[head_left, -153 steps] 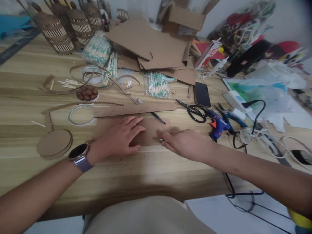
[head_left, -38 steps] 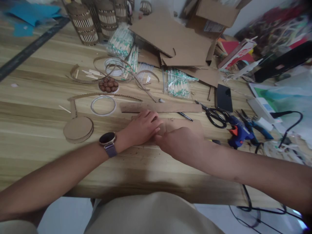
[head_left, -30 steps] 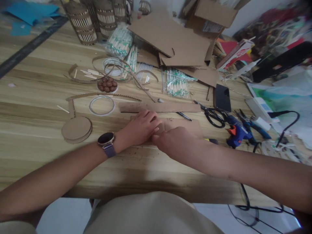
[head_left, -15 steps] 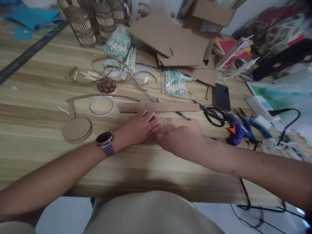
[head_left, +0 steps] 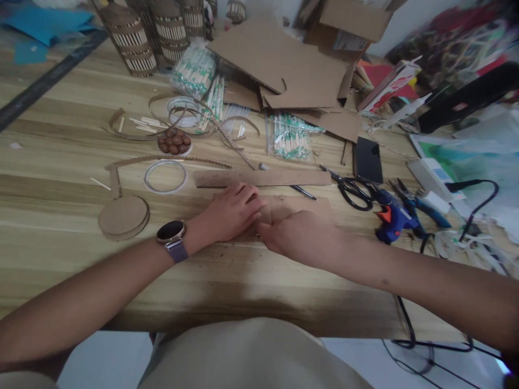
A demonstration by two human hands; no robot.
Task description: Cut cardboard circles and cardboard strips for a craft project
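Observation:
A piece of brown cardboard (head_left: 302, 208) lies flat on the wooden table in front of me. My left hand (head_left: 239, 212), with a watch (head_left: 171, 232) on its wrist, rests on the cardboard's left part, fingers laid down and slightly apart. Close to those fingertips, my right hand (head_left: 290, 232) is closed low over the cardboard. Whatever its fingers hold is hidden; only a tiny bit shows at the fingertips. Just beyond both hands lies a long cardboard strip (head_left: 263, 178), with a pen (head_left: 304, 192) partly under it. Small dark crumbs are scattered on the near side.
Scissors (head_left: 354, 192), a blue glue gun (head_left: 393, 219), pliers (head_left: 430, 210) and a phone (head_left: 368, 160) lie right. Left are cardboard discs (head_left: 124, 216), a tape roll (head_left: 166, 177) and brown balls (head_left: 174, 141). Bagged sticks (head_left: 290, 138) and cardboard sheets (head_left: 300, 65) lie behind.
My right hand has shifted very slightly left and toward me along the cardboard. My left hand stays in place on it. The whole view has moved a little.

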